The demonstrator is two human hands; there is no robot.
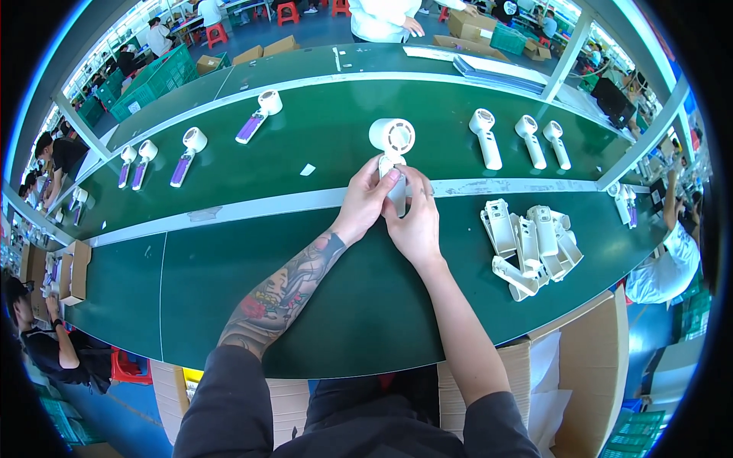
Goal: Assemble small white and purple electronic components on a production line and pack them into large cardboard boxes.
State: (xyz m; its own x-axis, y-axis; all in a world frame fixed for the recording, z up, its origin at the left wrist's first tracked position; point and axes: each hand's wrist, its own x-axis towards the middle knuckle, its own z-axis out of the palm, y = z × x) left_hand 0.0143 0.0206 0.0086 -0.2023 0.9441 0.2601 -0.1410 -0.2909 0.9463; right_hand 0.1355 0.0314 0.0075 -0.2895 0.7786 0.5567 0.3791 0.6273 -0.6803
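Between my two hands is a white handheld fan [393,137], its round head pointing away from me and its handle toward me. My left hand [363,200] closes on the handle from the left, thumb laid along it. From the right, my right hand [413,217] grips the same handle, its fingers partly hidden behind it. To the right of my hands lies a loose pile of white plastic handle covers [527,243]. Beyond, on the green belt, a fan with a purple handle [259,116] rests at left and an all-white fan [485,139] at right.
More fans [188,156] lie along the belt on both sides. A pale metal rail [282,204] separates belt and near table. Below the table edge stands an open cardboard box [588,359]. Co-workers sit left and right; a person in white [380,19] stands across.
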